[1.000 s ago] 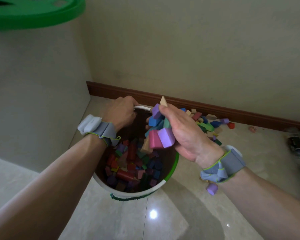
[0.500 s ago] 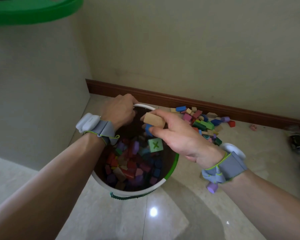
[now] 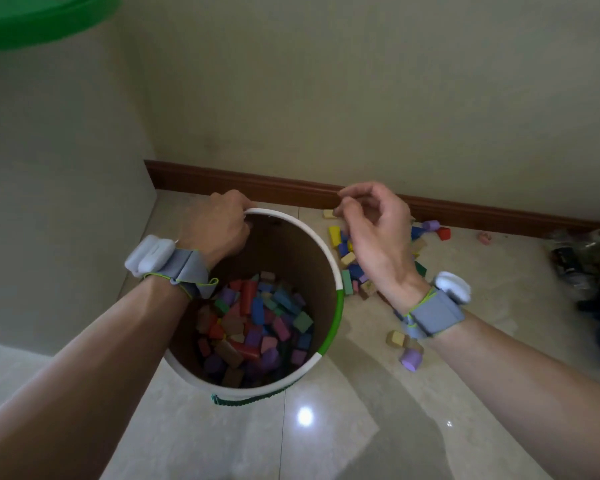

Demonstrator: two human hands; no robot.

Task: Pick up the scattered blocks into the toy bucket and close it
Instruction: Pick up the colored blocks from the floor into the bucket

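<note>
My left hand [image 3: 219, 226] gripped the rim of the toy bucket [image 3: 329, 258], steadying it on the floor, while my right hand [image 3: 374, 237] hovered empty, fingers loosely curled, above the scattered blocks [image 3: 347, 259] beside it. I judged scooping several at once best. The bucket was partly filled with colored blocks.

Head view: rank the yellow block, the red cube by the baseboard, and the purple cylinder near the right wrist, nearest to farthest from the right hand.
1. Yellow block, just left of the right hand, beside the bucket.
2. Red cube, to the right by the baseboard.
3. Purple cylinder, below the wrist, towards the camera.
</note>
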